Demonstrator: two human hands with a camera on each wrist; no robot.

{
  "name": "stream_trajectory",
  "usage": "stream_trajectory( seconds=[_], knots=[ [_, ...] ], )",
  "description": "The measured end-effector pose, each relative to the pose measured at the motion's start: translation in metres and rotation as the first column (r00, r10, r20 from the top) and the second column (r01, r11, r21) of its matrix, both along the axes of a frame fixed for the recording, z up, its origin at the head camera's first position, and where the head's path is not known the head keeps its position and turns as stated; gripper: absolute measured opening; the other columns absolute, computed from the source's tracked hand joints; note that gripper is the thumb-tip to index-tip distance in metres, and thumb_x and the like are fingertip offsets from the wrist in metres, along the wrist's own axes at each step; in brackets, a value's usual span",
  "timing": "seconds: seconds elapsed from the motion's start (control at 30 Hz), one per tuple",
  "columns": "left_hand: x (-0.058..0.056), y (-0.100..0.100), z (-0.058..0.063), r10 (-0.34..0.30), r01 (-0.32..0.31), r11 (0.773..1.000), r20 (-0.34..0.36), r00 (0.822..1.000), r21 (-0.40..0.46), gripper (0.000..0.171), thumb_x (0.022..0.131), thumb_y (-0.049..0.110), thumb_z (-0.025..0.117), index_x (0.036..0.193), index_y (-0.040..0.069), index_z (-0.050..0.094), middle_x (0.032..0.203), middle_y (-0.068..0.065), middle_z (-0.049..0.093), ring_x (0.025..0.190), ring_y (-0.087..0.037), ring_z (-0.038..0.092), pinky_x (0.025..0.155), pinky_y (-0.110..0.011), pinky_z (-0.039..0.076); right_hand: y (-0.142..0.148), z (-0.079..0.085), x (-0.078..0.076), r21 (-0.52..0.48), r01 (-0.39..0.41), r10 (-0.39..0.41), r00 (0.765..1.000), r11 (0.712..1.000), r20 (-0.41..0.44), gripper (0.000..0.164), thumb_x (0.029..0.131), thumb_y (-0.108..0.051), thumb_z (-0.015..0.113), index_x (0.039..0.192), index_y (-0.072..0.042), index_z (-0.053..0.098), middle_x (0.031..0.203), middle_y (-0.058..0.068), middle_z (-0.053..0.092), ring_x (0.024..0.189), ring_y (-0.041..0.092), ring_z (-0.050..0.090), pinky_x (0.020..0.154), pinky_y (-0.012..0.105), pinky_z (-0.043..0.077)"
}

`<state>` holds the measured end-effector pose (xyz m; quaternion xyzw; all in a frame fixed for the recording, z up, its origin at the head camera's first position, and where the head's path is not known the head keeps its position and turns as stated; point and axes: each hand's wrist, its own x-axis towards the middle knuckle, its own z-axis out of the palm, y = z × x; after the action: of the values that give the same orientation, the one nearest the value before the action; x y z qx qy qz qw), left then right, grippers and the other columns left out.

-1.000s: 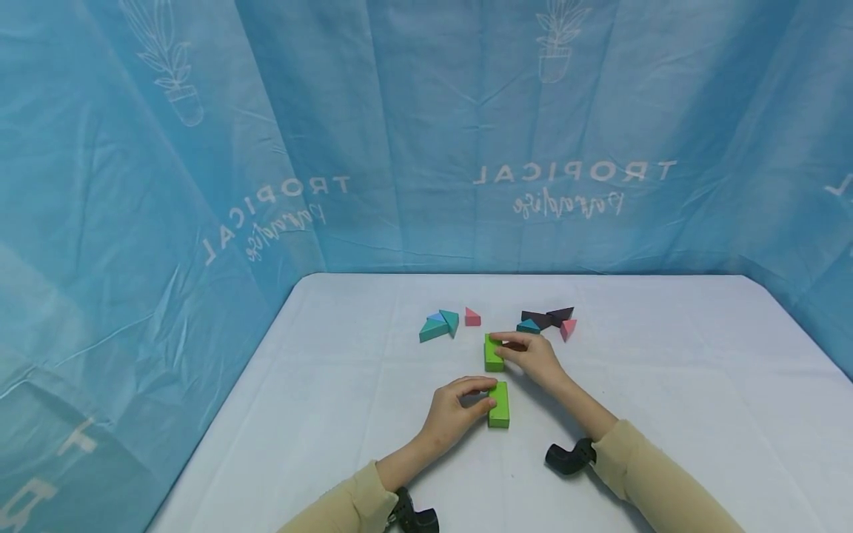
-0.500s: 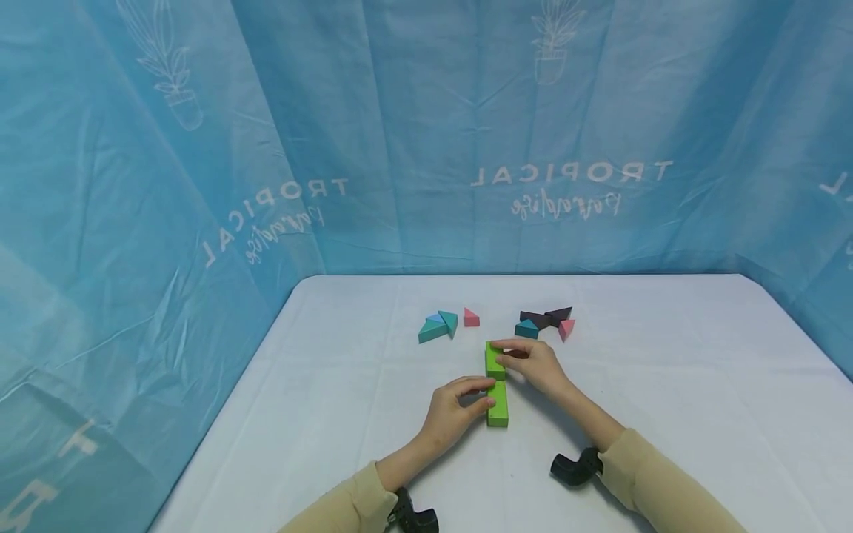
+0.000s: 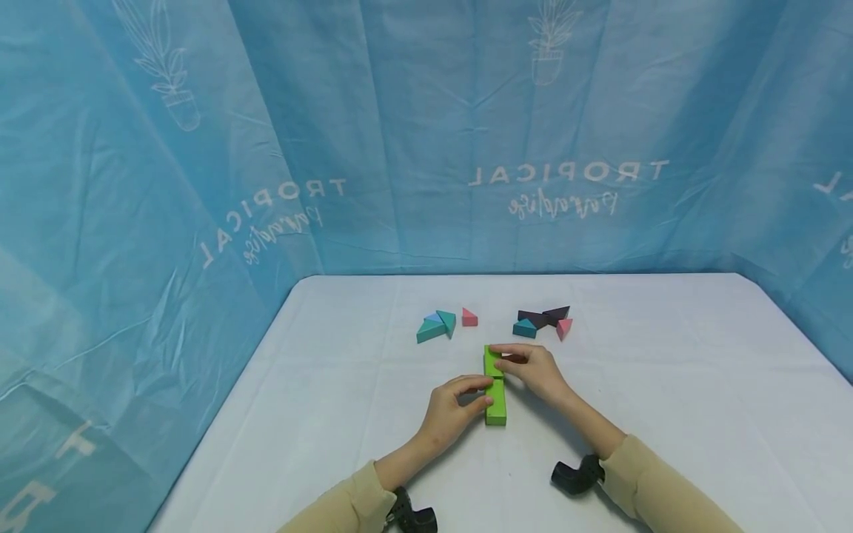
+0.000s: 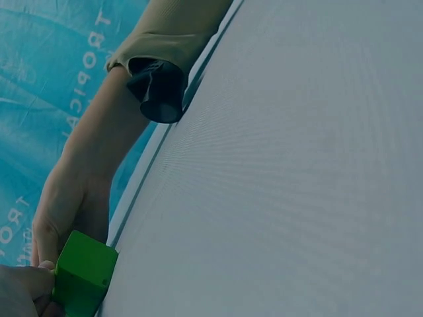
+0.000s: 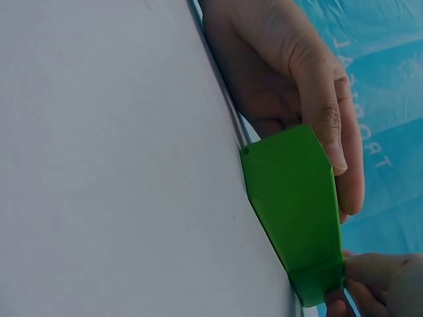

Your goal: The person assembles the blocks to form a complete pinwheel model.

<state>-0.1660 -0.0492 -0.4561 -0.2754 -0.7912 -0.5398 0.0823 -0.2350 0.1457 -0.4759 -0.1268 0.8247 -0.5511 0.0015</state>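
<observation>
Two bright green rectangular blocks lie end to end in a line at the middle of the table. On the nearer block (image 3: 496,413) my left hand (image 3: 448,414) keeps its thumb and fingertips at the left long edge. My right hand (image 3: 538,371) grips the farther block (image 3: 489,364) from the right, its fingers covering part of the top. In the head view the blocks' ends meet, with a thin dark line between them. The left wrist view shows the near green end (image 4: 82,281) beside my fingers.
Beyond the hands, teal and blue triangular blocks (image 3: 433,330) lie in a cluster, with a pink triangular block (image 3: 469,318) beside it. Dark triangular blocks (image 3: 543,318), another blue one (image 3: 525,329) and a second pink one (image 3: 563,329) lie farther right. Blue printed cloth (image 3: 426,148) hangs behind the table.
My right hand has drawn the farther green block towards me until the gap to the nearer block closed. The left hand has stayed nearly in place on the nearer block.
</observation>
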Motion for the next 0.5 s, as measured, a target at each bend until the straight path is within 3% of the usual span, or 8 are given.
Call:
stream_trajectory(
  seconds=[0.5],
  knots=[
    [0.0002,-0.0004,0.0009,0.002,-0.002,1.0,-0.002,1.0,-0.009,0.03,0.083,0.002,0.07,0.111,-0.005,0.066,0.108,-0.017,0.066,0.099,-0.03,0.062,0.086,-0.037,0.05,-0.0014,0.0022,0.0068,0.001,-0.004,0.004,1.0,1.0,-0.013,0.027,0.086,-0.016,0.071,0.112,-0.012,0.071,0.112,0.001,0.067,0.102,0.017,0.063,0.088,0.038,0.049]
  ],
)
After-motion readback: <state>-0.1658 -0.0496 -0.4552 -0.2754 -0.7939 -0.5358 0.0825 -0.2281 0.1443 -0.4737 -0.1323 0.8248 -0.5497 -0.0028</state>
